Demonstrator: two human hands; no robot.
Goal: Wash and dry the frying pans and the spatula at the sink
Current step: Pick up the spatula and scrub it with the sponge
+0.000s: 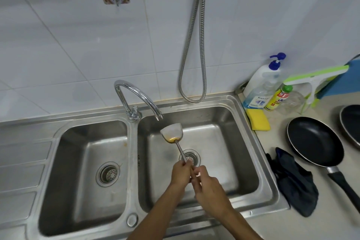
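Over the right basin (235, 122) of the steel sink, the left grip (182, 173) is clenched round the handle of the spatula (172, 132), and the right grip (209, 191) grasps the same handle just below it, fingers curled about the lower end. Both grips touch one another along the shaft. The spatula is metal and held tilted, blade uppermost, with the blade just beneath the spout of the faucet (136, 93) – an orange-yellow smear sits at the base of the blade where it meets the neck. Under the handle lies the basin's drain strainer (192, 157). The left basin (78, 161) lies beside it, marked with a small orange stain on its far wall.

On the surface (276, 136) to the right, a dark cloth (296, 181) lies crumpled at the sink's edge, touching a black frying pan (315, 140) whose handle points toward the person. A second pan (350, 122) is cut off by the frame's edge. Behind them stand a yellow sponge (258, 119), a pump bottle (261, 82), a small yellow bottle (278, 97) and a green-and-white squeegee (315, 78) – all near the tiled wall, where a metal hose (194, 45) hangs in a loop.
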